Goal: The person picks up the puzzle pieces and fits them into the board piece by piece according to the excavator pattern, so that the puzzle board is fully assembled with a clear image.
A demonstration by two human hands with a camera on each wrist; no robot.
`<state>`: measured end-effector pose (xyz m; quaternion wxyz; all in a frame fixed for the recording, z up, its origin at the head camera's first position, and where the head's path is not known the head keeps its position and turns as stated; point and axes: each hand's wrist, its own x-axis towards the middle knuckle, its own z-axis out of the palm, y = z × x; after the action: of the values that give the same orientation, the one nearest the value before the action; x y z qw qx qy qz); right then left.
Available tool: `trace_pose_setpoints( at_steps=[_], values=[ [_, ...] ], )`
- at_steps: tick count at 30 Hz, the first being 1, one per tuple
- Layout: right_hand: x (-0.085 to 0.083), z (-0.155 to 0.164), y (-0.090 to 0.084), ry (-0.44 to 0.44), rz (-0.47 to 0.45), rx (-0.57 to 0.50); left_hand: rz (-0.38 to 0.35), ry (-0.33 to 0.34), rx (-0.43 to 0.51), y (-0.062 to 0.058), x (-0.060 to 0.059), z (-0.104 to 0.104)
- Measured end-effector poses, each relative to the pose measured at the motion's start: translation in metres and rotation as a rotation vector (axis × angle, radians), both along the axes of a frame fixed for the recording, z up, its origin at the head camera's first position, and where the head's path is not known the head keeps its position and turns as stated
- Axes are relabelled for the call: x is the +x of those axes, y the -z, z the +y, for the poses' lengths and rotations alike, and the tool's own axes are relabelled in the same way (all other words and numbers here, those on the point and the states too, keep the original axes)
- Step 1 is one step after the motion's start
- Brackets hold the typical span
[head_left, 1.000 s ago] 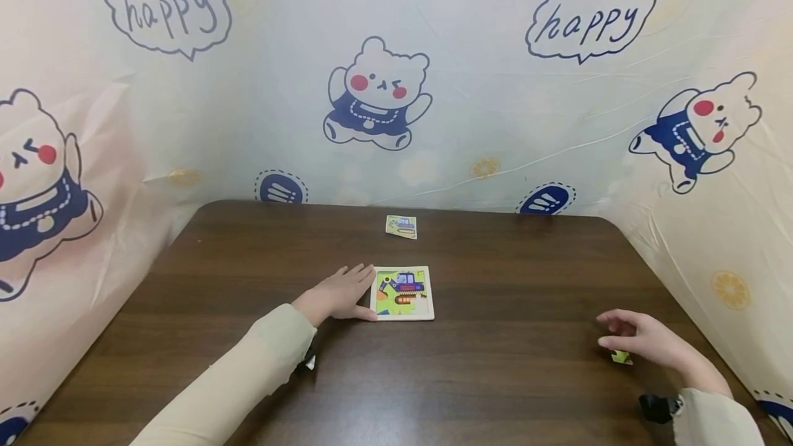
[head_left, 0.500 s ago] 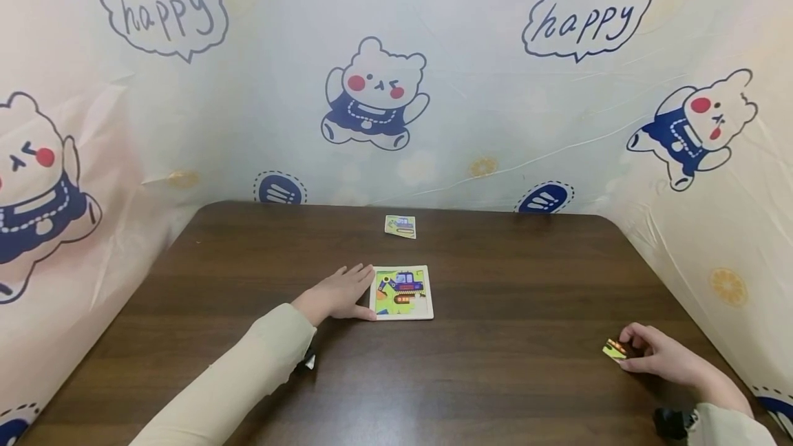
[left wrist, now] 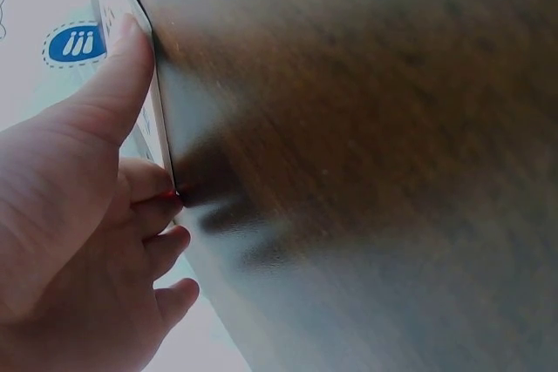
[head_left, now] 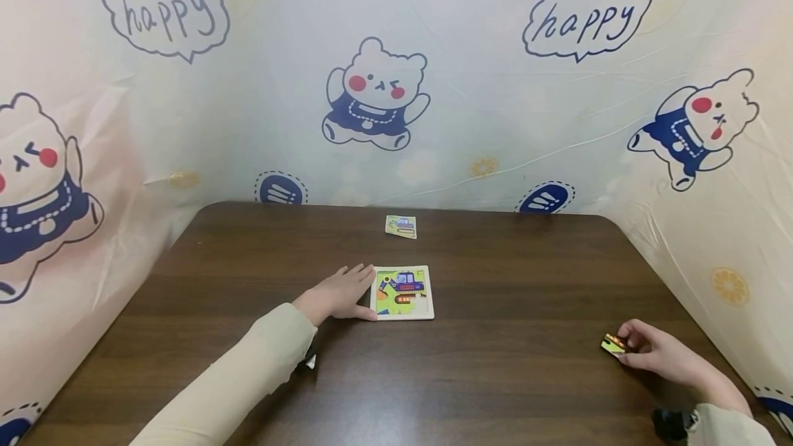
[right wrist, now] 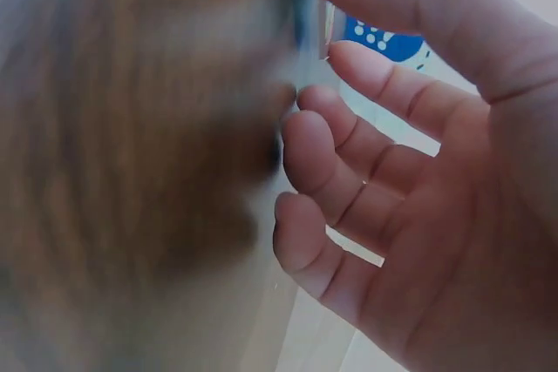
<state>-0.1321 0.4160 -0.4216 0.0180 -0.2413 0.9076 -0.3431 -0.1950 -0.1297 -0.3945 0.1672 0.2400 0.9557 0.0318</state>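
Note:
A jigsaw puzzle board (head_left: pixel 403 293) with a blue and purple excavator picture lies mid-table. Bare white patches show at its lower right. My left hand (head_left: pixel 337 292) rests along the board's left edge, fingers straight, with the thumb at the near corner. In the left wrist view the thumb (left wrist: pixel 126 76) lies against the board's rim. Far to the right, my right hand (head_left: pixel 663 353) pinches a small green and orange puzzle piece (head_left: pixel 612 344) between thumb and fingers. Only a thin edge of that piece (right wrist: pixel 327 28) appears in the right wrist view.
Behind the board lies a small picture card (head_left: pixel 401 226) of an excavator. The brown wooden table (head_left: pixel 495 377) has a patterned curtain (head_left: pixel 471 102) around its back and sides. Black wrist cameras (head_left: pixel 672 424) sit at the cuffs.
The right hand has closed thumb and fingers on the puzzle piece and drawn slightly right and nearer. The piece has since tilted a little. Left hand and board stay still.

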Motion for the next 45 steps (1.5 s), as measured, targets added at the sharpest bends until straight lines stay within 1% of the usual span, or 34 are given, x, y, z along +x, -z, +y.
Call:
trace_pose_setpoints(
  at_steps=[5,8,14,19,25,32,39,45],
  values=[
    [-0.009,-0.015,-0.009,-0.021,0.001,-0.04,0.0,0.005,-0.001,0.0,-0.001,0.0],
    [-0.016,-0.029,-0.018,-0.045,-0.001,-0.038,0.002,0.006,-0.01,0.001,-0.002,0.0],
    [-0.031,-0.065,-0.037,-0.106,-0.031,0.001,0.002,0.006,-0.01,0.003,-0.002,0.0],
    [-0.046,-0.096,-0.046,-0.134,-0.064,0.037,-0.005,0.001,-0.011,0.001,0.0,0.0],
    [-0.062,-0.127,-0.049,-0.168,-0.1,0.062,-0.011,0.018,-0.027,-0.001,0.001,0.0],
    [-0.079,-0.161,-0.05,-0.247,-0.101,0.075,0.003,0.012,-0.028,0.003,-0.001,0.0],
    [-0.087,-0.197,-0.053,-0.309,-0.123,0.085,-0.004,0.005,-0.02,0.004,-0.002,-0.001],
    [-0.094,-0.227,-0.047,-0.376,-0.115,0.109,-0.001,0.003,-0.014,0.005,-0.003,0.0]
  ],
)
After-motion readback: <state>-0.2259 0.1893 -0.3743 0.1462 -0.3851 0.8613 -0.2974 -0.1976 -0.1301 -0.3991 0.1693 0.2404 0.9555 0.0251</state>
